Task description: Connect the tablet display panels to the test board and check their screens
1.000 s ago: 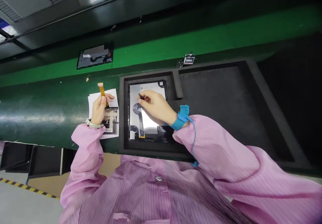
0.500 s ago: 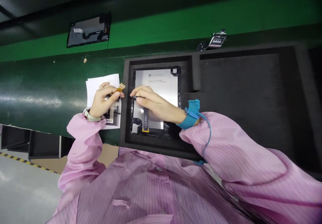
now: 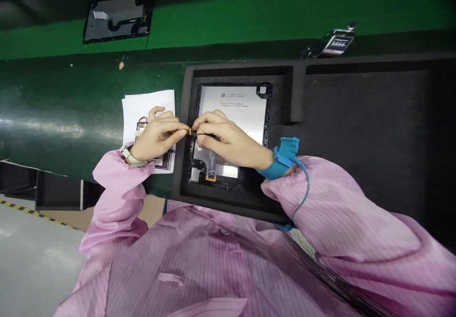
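Left hand [image 3: 158, 135] pinches orange flex [image 3: 189, 131]; right hand [image 3: 231, 141] pinches dark tip [image 3: 195, 136] just beside it, above screen [image 3: 245, 117] in foam tray [image 3: 181, 177]. Board [image 3: 164, 162] on paper [image 3: 147, 99], left. Second screen [image 3: 123, 17], counter [image 3: 340, 41] farther back.

Left hand [image 3: 158, 135] and right hand [image 3: 230, 141] make 2 adjacent pinches.

The tray [image 3: 298, 94] is looking like matt foam, the panel [image 3: 245, 96] is gleaming like smooth metal, and the sheets [image 3: 149, 101] are showing matt paper.
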`<state>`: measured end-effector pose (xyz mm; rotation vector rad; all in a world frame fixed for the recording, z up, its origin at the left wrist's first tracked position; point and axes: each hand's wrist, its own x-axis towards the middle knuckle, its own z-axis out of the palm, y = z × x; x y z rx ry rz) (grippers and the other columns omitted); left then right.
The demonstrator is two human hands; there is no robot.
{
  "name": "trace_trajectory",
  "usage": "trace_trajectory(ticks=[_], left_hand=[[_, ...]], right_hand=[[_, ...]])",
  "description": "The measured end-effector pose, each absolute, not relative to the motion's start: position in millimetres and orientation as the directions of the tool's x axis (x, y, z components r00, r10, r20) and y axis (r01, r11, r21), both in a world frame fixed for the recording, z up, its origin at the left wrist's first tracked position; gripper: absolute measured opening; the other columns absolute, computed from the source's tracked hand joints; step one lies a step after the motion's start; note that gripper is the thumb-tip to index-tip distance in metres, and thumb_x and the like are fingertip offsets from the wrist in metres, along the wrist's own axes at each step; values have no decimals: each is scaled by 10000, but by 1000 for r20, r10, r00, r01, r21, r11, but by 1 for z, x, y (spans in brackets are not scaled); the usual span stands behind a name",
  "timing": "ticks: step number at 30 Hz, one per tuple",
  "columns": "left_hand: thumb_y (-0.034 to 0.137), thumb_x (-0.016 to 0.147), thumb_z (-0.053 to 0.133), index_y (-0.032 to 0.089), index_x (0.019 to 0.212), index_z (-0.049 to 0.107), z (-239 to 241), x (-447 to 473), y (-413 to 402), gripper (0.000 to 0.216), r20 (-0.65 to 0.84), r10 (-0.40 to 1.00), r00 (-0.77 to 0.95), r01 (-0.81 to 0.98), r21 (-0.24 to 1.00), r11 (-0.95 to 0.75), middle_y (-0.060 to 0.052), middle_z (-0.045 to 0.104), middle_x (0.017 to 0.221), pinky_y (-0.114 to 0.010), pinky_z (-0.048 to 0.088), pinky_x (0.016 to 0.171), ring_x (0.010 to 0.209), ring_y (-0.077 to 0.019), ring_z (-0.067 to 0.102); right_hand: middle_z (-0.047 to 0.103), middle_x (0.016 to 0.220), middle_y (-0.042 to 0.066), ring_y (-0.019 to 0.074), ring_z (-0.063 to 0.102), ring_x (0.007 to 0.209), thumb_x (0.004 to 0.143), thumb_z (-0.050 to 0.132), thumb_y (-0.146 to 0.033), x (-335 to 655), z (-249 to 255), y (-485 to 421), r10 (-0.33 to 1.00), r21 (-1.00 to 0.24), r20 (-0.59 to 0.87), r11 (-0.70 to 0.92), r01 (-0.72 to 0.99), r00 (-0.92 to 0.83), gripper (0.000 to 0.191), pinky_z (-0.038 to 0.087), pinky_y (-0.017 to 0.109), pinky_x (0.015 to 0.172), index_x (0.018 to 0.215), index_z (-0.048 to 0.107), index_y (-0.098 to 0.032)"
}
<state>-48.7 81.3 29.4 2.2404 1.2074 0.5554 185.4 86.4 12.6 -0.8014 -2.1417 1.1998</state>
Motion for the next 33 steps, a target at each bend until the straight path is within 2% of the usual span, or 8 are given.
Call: trace_trajectory(ticks=[6, 19, 25, 33], left_hand=[[452, 996, 530, 245, 798, 690, 31, -45, 79, 328, 88, 853, 515, 645, 616, -452, 29, 670, 721, -482, 265, 1125, 786, -179, 613], [431, 996, 527, 247, 786, 675, 34, -42, 77, 316, 86, 846, 526, 629, 630, -455, 30, 650, 697, -489, 262, 1098, 804, -188, 599], [370, 973, 548, 245, 768, 665, 33, -41, 77, 268, 111, 844, 524, 607, 646, -462, 40, 633, 679, -474, 262, 1076, 800, -182, 599], [391, 978, 531, 244, 769, 652, 32, -37, 75, 282, 97, 865, 492, 647, 625, -437, 35, 667, 707, -486, 244, 1109, 820, -190, 612]], right_hand=[[636, 1106, 87, 251, 502, 1085, 974, 485, -259, 185, 13, 89, 697, -886, 118, 395, 241, -707, 200, 413, 467, 1015, 791, 557, -222], [638, 1121, 77, 246, 500, 1110, 976, 485, -254, 184, 17, 88, 706, -914, 52, 318, 250, -707, 219, 384, 469, 1055, 775, 566, -223], [644, 1089, 80, 246, 520, 1074, 979, 483, -262, 184, 16, 87, 725, -910, 64, 325, 257, -686, 200, 403, 460, 1020, 820, 598, -223], [664, 1084, 74, 241, 540, 1059, 988, 486, -265, 185, 15, 87, 730, -905, 102, 350, 241, -676, 215, 406, 451, 1011, 820, 612, -219]])
